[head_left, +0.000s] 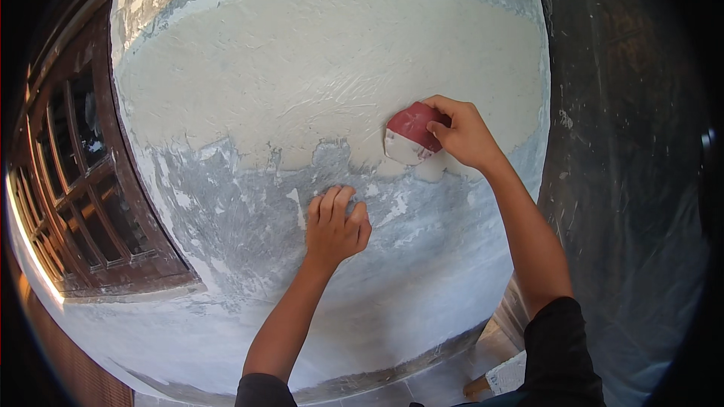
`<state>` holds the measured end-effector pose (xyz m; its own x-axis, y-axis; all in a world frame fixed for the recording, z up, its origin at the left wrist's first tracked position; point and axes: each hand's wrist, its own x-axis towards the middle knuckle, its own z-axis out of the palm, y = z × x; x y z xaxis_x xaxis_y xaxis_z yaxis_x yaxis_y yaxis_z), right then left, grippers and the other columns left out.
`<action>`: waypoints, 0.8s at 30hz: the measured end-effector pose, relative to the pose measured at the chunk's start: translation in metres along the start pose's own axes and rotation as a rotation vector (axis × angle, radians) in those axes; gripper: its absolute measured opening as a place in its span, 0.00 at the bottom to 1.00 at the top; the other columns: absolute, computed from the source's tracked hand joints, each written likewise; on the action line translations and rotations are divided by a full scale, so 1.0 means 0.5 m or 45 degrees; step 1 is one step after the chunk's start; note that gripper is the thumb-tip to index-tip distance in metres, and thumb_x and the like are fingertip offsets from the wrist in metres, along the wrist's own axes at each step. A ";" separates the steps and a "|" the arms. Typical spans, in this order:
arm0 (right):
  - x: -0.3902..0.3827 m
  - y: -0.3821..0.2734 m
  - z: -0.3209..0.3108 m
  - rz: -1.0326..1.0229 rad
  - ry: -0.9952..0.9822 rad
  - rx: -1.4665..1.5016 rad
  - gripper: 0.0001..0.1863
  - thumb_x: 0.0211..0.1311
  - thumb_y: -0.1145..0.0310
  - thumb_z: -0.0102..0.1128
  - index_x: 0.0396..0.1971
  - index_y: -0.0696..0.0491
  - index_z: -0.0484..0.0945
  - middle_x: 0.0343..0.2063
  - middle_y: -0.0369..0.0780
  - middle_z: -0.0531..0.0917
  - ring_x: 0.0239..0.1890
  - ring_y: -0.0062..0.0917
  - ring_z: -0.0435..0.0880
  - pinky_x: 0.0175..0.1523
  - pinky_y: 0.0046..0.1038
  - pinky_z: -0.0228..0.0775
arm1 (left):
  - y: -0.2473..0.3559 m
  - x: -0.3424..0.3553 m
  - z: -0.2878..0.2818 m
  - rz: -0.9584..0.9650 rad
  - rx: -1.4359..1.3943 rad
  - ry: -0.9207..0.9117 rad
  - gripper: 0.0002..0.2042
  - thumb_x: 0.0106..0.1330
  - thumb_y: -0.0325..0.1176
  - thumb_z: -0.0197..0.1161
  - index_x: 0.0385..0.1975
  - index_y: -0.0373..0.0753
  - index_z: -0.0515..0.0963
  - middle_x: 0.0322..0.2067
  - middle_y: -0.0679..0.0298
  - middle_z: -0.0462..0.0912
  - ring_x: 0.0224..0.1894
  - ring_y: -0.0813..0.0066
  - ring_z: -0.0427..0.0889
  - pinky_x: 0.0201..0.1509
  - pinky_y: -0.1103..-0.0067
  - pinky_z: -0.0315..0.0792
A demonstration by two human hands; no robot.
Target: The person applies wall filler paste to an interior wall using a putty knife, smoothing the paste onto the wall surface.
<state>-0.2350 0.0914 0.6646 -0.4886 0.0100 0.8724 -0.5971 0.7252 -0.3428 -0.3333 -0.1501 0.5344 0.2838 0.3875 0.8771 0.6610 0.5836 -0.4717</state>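
My right hand (467, 134) is closed on a dark red flat scraper (416, 120), thumb on its face and fingers behind its upper edge. White putty coats the scraper's lower left part. The scraper lies close against a wall (249, 211), at the lower border of a wide band of pale wet putty (324, 68). Lower and to the left, my left hand (335, 230) is near the grey surface with loosely bent fingers, and nothing shows in it. Whether its fingertips touch the wall I cannot tell.
A brown wooden window (94, 181) with glass panes is set into the wall at left. A dark, sheet-like surface (611, 143) stands along the right. Below are a tiled floor (434, 384) and a white-smeared block-like object (507, 374) near my right sleeve.
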 end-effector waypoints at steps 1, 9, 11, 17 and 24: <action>0.005 -0.010 -0.007 0.042 0.012 -0.028 0.13 0.57 0.83 0.55 0.42 0.60 0.80 0.30 0.41 0.84 0.34 0.22 0.82 0.41 0.25 0.75 | 0.000 0.001 -0.002 -0.013 0.001 -0.013 0.15 0.53 0.33 0.61 0.41 0.44 0.70 0.49 0.58 0.74 0.55 0.58 0.69 0.56 0.62 0.59; -0.042 -0.003 0.018 0.155 -0.017 0.128 0.12 0.58 0.83 0.55 0.42 0.60 0.79 0.29 0.41 0.84 0.33 0.20 0.81 0.42 0.24 0.73 | 0.000 0.002 -0.005 0.009 0.005 -0.012 0.15 0.53 0.33 0.61 0.40 0.43 0.70 0.49 0.58 0.74 0.55 0.58 0.69 0.56 0.62 0.59; -0.049 0.016 0.019 0.196 0.126 0.172 0.12 0.58 0.83 0.55 0.42 0.60 0.79 0.30 0.41 0.84 0.33 0.21 0.81 0.42 0.24 0.73 | 0.000 0.003 -0.007 -0.011 -0.005 -0.017 0.15 0.53 0.33 0.61 0.40 0.43 0.70 0.49 0.58 0.74 0.55 0.58 0.69 0.56 0.62 0.59; -0.101 0.030 0.019 0.305 0.447 0.558 0.12 0.60 0.84 0.52 0.42 0.59 0.78 0.33 0.38 0.84 0.35 0.16 0.80 0.43 0.20 0.71 | 0.003 0.004 -0.001 0.011 -0.008 0.003 0.15 0.53 0.33 0.61 0.41 0.43 0.70 0.49 0.58 0.74 0.55 0.57 0.70 0.56 0.62 0.58; -0.147 0.057 0.058 0.485 0.633 0.564 0.12 0.61 0.84 0.52 0.44 0.61 0.77 0.34 0.39 0.84 0.37 0.17 0.81 0.44 0.20 0.71 | 0.004 0.009 -0.006 0.002 -0.035 0.000 0.15 0.53 0.33 0.61 0.41 0.42 0.70 0.48 0.58 0.74 0.55 0.57 0.70 0.55 0.62 0.58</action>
<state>-0.2346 0.0915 0.5803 -0.4307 0.5888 0.6840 -0.6954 0.2667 -0.6674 -0.3289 -0.1493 0.5376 0.2847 0.3881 0.8765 0.6796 0.5631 -0.4701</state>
